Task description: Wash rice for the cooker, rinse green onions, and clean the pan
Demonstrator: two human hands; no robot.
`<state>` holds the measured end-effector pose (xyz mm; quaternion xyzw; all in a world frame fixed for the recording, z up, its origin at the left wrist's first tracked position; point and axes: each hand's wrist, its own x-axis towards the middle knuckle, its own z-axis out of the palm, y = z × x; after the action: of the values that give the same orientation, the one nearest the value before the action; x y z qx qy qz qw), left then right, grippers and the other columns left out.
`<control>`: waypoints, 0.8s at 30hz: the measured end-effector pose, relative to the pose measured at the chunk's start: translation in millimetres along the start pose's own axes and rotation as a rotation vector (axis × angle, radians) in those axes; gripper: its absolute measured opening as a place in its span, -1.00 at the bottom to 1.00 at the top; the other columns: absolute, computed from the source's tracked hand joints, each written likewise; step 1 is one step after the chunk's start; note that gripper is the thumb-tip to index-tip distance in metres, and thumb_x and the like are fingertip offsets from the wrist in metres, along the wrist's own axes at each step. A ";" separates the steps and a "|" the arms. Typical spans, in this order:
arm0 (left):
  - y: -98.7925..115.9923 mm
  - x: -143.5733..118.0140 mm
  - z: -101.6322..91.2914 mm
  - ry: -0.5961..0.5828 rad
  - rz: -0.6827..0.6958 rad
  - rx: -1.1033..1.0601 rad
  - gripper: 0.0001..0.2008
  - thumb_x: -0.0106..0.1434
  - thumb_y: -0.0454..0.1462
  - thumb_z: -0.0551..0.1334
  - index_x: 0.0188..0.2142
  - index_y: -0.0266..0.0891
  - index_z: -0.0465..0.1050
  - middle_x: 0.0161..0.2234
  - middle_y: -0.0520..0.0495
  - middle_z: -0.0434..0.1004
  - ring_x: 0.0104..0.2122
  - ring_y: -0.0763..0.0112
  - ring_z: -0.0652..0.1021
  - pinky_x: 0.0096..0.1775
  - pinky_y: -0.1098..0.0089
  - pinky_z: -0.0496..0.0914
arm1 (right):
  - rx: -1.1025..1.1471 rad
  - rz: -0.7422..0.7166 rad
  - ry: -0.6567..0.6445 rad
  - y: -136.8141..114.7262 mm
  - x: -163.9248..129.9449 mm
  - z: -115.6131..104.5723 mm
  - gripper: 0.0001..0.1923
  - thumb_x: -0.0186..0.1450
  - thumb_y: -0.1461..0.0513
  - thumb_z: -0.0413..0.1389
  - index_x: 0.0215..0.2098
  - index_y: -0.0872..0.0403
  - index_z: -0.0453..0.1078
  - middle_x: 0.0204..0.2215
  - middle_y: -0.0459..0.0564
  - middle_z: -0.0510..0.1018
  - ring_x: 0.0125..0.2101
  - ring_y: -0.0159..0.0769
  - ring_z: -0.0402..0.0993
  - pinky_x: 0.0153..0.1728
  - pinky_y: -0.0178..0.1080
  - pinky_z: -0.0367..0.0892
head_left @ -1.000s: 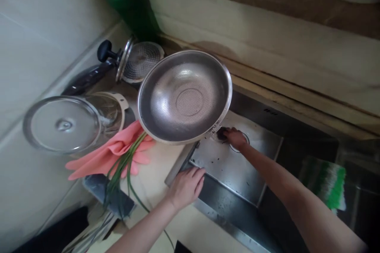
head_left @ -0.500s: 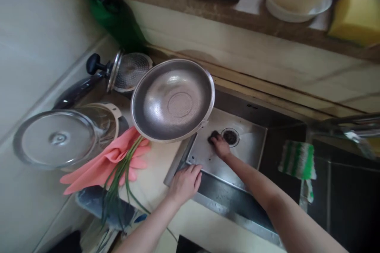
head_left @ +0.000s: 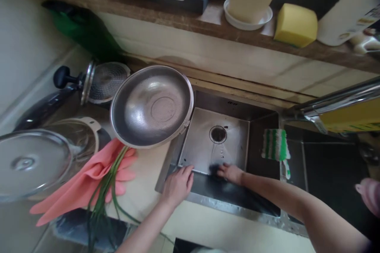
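My right hand [head_left: 230,172] reaches down into the steel sink [head_left: 202,144] and presses a dark scrub pad [head_left: 214,169] against the sink floor near its front wall. The round drain [head_left: 218,134] lies a little beyond it. My left hand [head_left: 177,184] rests flat on the sink's front left rim, fingers together, holding nothing. A steel wok [head_left: 152,106] sits tilted on the counter at the sink's left edge.
Pink rubber gloves [head_left: 86,182] and green chives [head_left: 103,197] lie on the counter by a glass lid [head_left: 32,164] and a pot lid [head_left: 102,81]. A green-and-white cloth [head_left: 275,145] hangs on the sink divider. The faucet [head_left: 335,101] juts in at right. A yellow sponge [head_left: 295,25] sits on the shelf.
My right hand has slid the scrub pad from beside the drain toward the front wall of the sink. The view has tilted up and right. My left hand stays on the rim.
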<state>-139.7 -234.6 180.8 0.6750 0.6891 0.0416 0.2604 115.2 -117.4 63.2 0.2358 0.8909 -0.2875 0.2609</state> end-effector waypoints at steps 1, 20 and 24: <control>0.0 0.2 0.4 -0.005 -0.006 0.003 -0.71 0.34 -0.30 -0.02 -0.03 -0.19 0.39 -0.15 -0.12 0.59 -0.22 0.23 0.60 -0.22 0.26 0.48 | 0.004 0.013 -0.029 -0.5 -9.1 8.8 -0.75 0.24 0.34 0.08 -0.16 -0.06 0.44 -0.14 -0.03 0.50 -0.16 -0.22 0.39 -0.29 -0.28 0.34; 1.1 1.5 3.3 0.028 -0.113 0.034 -0.72 0.32 -0.26 0.01 -0.04 -0.16 0.39 -0.15 -0.06 0.60 -0.26 0.28 0.61 -0.27 0.32 0.45 | 0.308 0.693 0.542 112.3 57.4 -65.9 -0.50 0.21 0.35 0.02 0.11 -0.05 0.32 0.07 0.04 0.33 -0.07 -0.22 0.38 -0.05 -0.26 0.26; 4.6 2.6 -0.6 0.011 -0.145 0.049 -0.71 0.31 -0.25 0.03 -0.03 -0.16 0.39 -0.14 -0.06 0.60 -0.26 0.27 0.60 -0.28 0.35 0.43 | 0.373 0.839 0.528 81.7 16.3 -42.1 -0.47 0.30 0.29 -0.07 0.25 0.06 0.10 0.09 0.18 0.28 -0.04 -0.19 0.36 -0.07 -0.22 0.29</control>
<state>-135.6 -231.5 182.4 0.6294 0.7383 0.0093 0.2423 135.7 -27.2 51.0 0.6788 0.6891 -0.2428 0.0737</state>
